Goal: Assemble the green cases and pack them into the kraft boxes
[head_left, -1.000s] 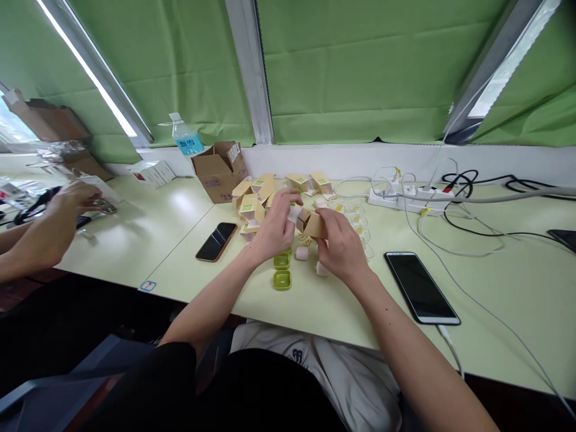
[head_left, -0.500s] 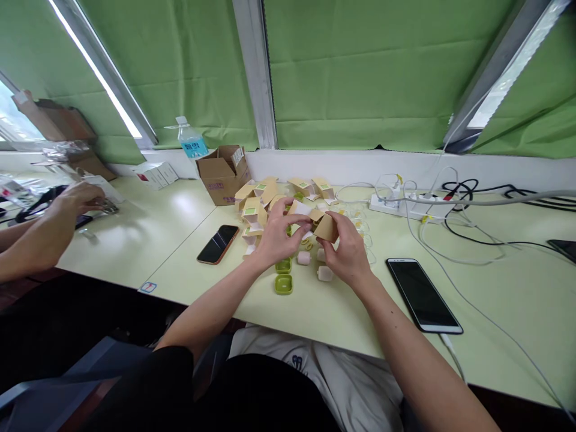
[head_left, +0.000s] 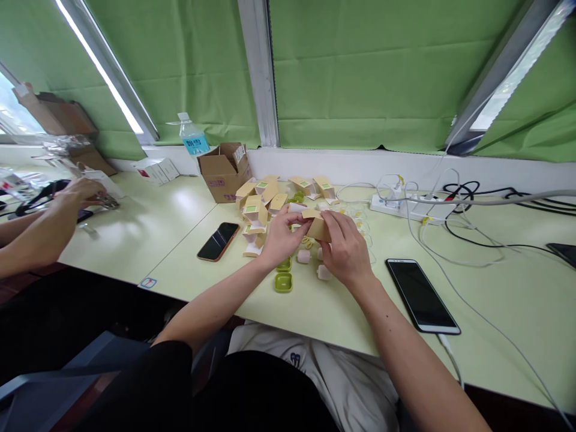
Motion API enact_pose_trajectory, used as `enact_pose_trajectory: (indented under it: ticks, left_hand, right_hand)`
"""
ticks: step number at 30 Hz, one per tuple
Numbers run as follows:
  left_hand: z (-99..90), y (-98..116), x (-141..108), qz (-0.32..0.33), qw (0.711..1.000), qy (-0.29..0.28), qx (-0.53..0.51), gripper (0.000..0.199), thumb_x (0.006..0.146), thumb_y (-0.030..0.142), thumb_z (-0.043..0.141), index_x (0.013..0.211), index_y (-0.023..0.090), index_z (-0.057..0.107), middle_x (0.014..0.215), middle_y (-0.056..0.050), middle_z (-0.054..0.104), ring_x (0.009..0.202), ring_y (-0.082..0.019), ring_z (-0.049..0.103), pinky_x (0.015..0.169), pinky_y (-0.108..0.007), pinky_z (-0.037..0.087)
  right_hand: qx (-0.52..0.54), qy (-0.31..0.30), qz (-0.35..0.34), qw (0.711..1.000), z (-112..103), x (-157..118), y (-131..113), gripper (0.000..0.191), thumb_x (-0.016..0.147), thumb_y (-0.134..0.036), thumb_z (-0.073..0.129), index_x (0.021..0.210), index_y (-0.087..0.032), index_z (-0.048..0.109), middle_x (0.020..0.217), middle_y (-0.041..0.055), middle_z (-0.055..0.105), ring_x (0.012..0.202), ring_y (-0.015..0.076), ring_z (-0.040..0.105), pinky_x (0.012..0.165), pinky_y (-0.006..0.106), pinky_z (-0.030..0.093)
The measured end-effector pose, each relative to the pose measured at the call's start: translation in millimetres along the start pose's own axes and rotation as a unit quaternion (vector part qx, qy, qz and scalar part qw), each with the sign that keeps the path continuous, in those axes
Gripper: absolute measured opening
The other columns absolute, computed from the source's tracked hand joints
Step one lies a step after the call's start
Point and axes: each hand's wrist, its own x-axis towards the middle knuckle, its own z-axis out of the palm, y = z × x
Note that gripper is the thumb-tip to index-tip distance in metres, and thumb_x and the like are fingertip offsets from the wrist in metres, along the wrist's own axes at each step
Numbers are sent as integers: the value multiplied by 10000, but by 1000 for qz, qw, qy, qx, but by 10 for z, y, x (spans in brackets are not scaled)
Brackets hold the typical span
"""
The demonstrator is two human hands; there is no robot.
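Between my two hands a small tan cardboard box (head_left: 318,229) is held just above the table. My left hand (head_left: 284,235) pinches its left side, where a pale flap shows. My right hand (head_left: 345,243) closes round the right side, fingers on top. Under and in front of the hands lie a green square case (head_left: 283,282), another green case (head_left: 284,264) behind it, and small pale pink blocks, one (head_left: 303,257) near my left fingers and one (head_left: 324,272) below my right hand. Several similar tan boxes (head_left: 255,211) with open flaps cluster to the left and behind.
A black phone (head_left: 218,241) lies left, a larger charging phone (head_left: 422,295) right. A carton (head_left: 224,174) and water bottle (head_left: 192,137) stand at the back. Thin white cables (head_left: 355,219) lie behind my right hand, near a power strip (head_left: 409,205). Another person's hand (head_left: 83,195) works at far left.
The box has turned and tipped in my hands. My right fingers have moved from its right edge to over its top; my left hand has shifted slightly.
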Motion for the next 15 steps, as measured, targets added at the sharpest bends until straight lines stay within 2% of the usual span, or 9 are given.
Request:
enact_pose_trajectory:
  ticks: [3,6,11,15]
  left_hand:
    - [20,-12,-10,-13,997,34,-66,363,999,562,711,909,228,600,1311,-110,720,1132,-223,723,933,-384,632]
    - [19,-13,-16,-61,991,45,-113,426,1038,646,639,972,255,485,1398,-100,704,1075,-200,737,882,-391,659]
    - [-30,-17,19,-138,963,56,-224,507,974,673,727,993,267,423,1072,-32,733,951,-202,750,810,-418,706]
    - [-124,21,72,-152,959,51,-234,536,917,642,810,968,253,446,973,-13,710,893,-194,730,768,-395,696]
  right_hand:
    - [7,1,23,1000,-44,0,34,574,1033,-239,538,1604,-199,499,1482,212,669,1390,399,622,1158,657,565]
    - [7,8,42,999,-91,-4,80,607,978,-210,570,1582,-195,510,1463,214,667,1372,411,610,1164,662,548]
    - [-19,20,67,997,-189,7,171,598,923,-182,604,1519,-177,559,1407,216,683,1323,413,614,1155,633,542]
    - [-48,50,116,991,-283,23,280,602,894,-197,631,1492,-194,565,1400,203,684,1311,413,617,1151,639,525]
